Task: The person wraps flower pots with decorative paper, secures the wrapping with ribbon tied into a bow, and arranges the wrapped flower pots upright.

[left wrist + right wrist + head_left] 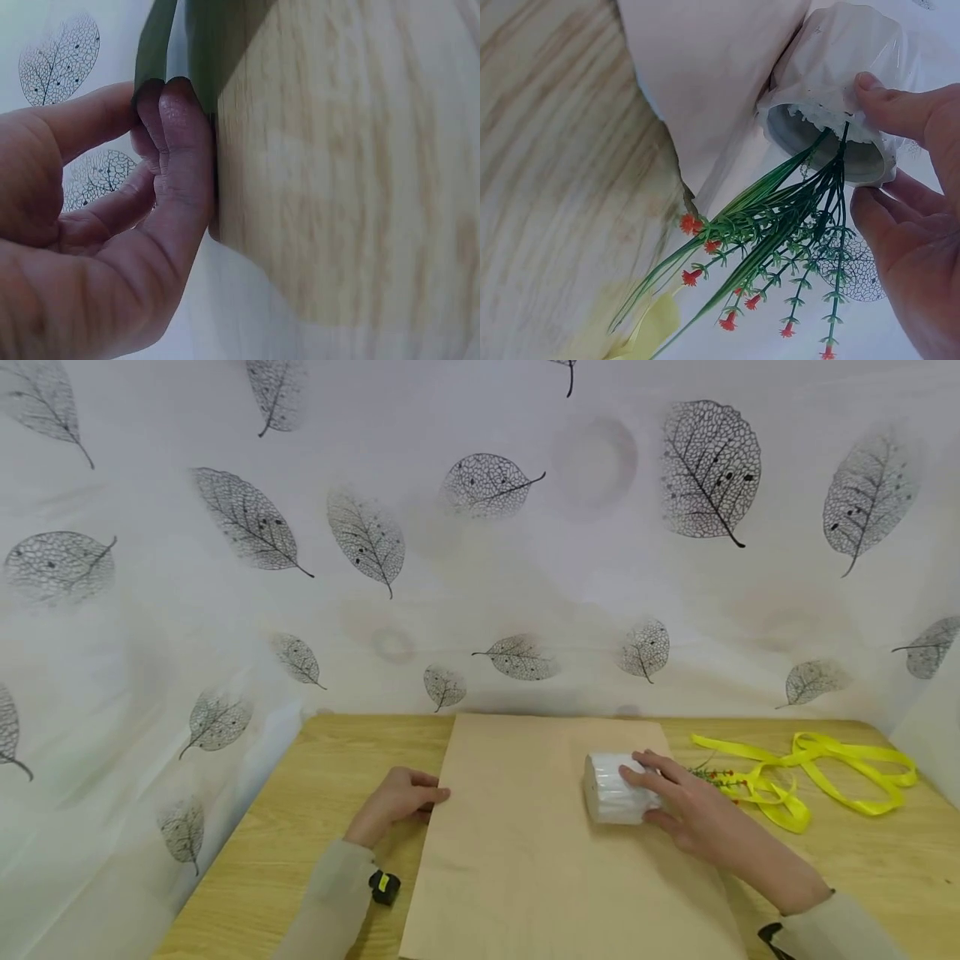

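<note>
A large sheet of brown wrapping paper (pixel 525 877) lies over the middle of the table. At its left edge my left hand (pixel 393 802) pinches the paper, the edge rising between thumb and fingers in the left wrist view. A white faceted flowerpot (pixel 606 789) lies on its side on the paper, right of centre. My right hand (pixel 697 810) grips it around the rim, thumb (pixel 900 109) on one side and fingers on the other. From its mouth, facing right, come artificial flowers (pixel 780 217) with long green leaves and small red blooms.
A loosely looped yellow ribbon (pixel 817 753) lies at the right back of the wooden table (pixel 277 852), near the flower tips. Beside the left sleeve sits a small black object (pixel 384 887) with a yellow mark. A leaf-patterned white curtain (pixel 480 577) hangs behind.
</note>
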{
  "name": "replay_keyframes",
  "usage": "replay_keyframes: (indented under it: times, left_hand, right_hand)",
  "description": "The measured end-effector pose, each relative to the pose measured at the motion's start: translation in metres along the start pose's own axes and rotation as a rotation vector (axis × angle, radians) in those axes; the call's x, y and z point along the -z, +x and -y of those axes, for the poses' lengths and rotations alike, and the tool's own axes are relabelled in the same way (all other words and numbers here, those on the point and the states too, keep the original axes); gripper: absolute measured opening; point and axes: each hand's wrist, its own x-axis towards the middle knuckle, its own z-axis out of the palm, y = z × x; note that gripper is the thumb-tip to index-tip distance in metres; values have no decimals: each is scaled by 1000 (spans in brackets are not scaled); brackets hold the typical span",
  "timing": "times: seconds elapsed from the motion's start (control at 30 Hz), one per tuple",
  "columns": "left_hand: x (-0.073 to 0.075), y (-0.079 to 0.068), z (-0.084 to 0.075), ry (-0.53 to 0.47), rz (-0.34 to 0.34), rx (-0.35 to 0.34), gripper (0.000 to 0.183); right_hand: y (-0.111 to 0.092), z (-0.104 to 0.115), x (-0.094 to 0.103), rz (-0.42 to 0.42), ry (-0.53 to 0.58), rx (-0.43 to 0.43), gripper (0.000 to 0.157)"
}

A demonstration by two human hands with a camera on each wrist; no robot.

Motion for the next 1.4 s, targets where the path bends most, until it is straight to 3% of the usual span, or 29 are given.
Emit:
replay_keyframes:
  times: [0.2,0.4,0.77,0.97,1.23,1.4]
  left_hand:
    - [2,2,3,-8,0,8,42]
    - [6,0,5,-50,63,-22,32]
    - [16,-6,-4,-268,134,-82,28]
    - [18,-12,-19,-397,153,-130,25]
    - [15,-18,-35,-596,150,-168,24]
    - [11,-21,-42,-681,141,-170,26]
  right_hand:
    - [3,0,-3,5,-7,-19,71]
    - [4,-3,-6,-34,-3,13,73]
    - [5,-6,-5,-5,-9,-8,68]
    - [11,-3,-8,-26,-3,1,70]
    - [21,6,-16,23,88,-108,62]
    - [28,11,-21,-12,95,-54,54]
